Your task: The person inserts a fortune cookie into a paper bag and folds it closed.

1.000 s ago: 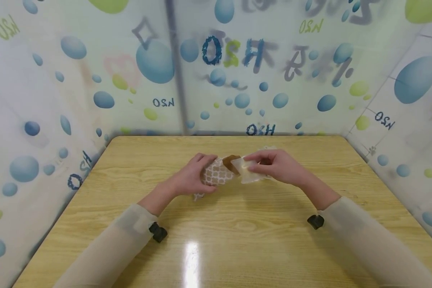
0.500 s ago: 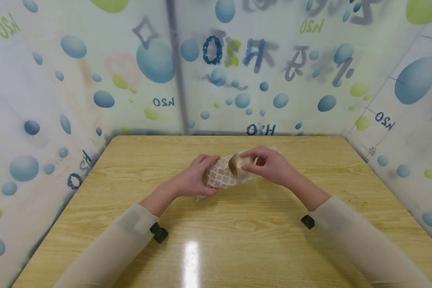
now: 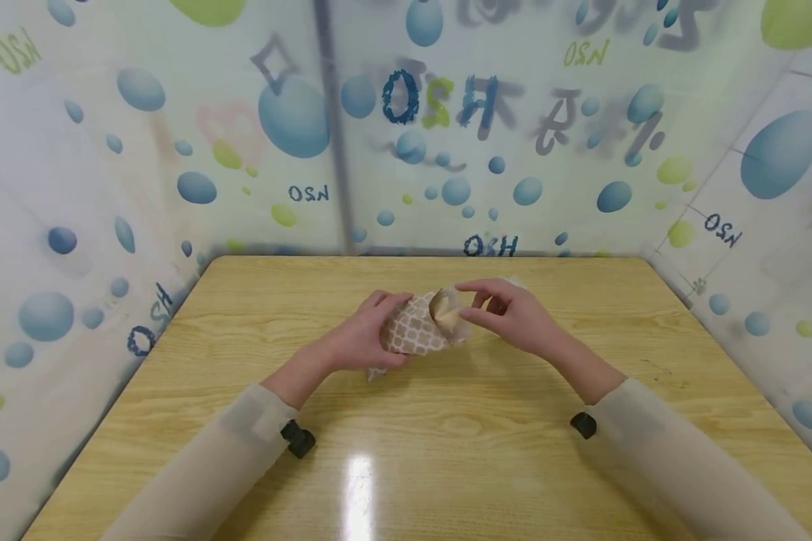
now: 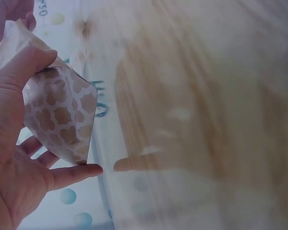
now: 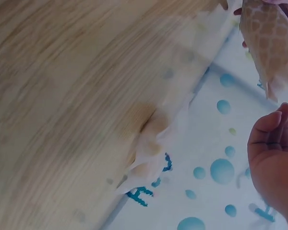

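Note:
In the head view, my left hand (image 3: 365,334) grips a brown paper bag (image 3: 413,327) with a white lattice pattern, its mouth facing right. A pale, see-through packet (image 3: 450,315) sits at the open mouth; how far in it reaches is hidden. The left wrist view has the thumb over the patterned bag (image 4: 57,110) and the fingers round its other side. My right hand (image 3: 514,312) hovers just right of the mouth, fingers bent loosely. In the right wrist view, a small gap parts that hand (image 5: 273,153) from the bag (image 5: 269,40), and nothing shows between its fingers.
A crumpled whitish wrapper (image 5: 151,143) lies on the wooden table (image 3: 406,428) near its far edge, partly behind my right hand in the head view. Printed sheets (image 3: 406,180) with blue and green drops wall the table at the back and sides.
My right hand has carried the pale packet left to the bag's mouth and let it go there, then drawn back slightly. The left hand has kept its grip on the bag.

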{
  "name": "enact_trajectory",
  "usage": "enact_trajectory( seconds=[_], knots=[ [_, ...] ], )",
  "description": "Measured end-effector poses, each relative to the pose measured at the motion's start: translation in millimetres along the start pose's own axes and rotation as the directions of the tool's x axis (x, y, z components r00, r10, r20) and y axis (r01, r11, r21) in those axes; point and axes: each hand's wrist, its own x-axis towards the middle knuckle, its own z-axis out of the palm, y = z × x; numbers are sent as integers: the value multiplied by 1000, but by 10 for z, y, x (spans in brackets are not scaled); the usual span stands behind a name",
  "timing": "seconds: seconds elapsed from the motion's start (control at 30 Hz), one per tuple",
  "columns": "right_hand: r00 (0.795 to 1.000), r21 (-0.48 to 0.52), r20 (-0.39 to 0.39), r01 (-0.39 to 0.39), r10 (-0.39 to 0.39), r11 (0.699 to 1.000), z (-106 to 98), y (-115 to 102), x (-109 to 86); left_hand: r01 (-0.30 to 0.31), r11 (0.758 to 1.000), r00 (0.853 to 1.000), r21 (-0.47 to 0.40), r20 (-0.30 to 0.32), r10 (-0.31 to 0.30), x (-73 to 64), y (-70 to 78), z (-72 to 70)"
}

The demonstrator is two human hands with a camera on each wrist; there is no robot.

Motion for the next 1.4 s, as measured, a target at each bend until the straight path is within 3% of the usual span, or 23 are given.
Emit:
enact_trajectory(
  seconds=[0.13,0.4,1.03,1.4],
  knots=[
    [1000,44,14,-18,18,999,-68,49,-33,5,1000,1000,-5,-4,-5,-4,-11,-13],
    [998,62,41,41,-43,997,3,97,-14,-5,1000,1000,0,-6,5,-1,-17,4],
    [997,-19,72,19,-17,1000,151,21,16,-8,1000,1000,10,0,8,-8,2,19],
    [999,-52,34,-32,33,998,-79,209,-57,4,1000,1000,7,4,-4,-13,7,-1]
  ],
)
